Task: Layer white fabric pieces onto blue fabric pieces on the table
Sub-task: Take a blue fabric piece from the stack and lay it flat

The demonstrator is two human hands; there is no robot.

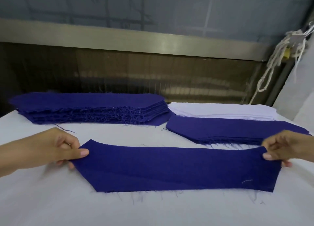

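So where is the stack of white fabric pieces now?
In the head view, the stack of white fabric pieces lies far right on the table, just behind the low blue fabric stack and right of the tall blue fabric stack.

Blue fabric piece (175, 168), blue stacks (88, 106), white stack (220, 111), white table (153, 208)

Single fabric piece (176, 168): on the table (51, 208), spanning from the fingers of the left hand (56, 149) to those of the right hand (285, 149), pinched at both ends.
Thick stack (88, 110): beyond the left fingers.
Thin stack (237, 130): just beyond the right fingers.
Rear stack (220, 112): directly behind the thin stack, touching it.
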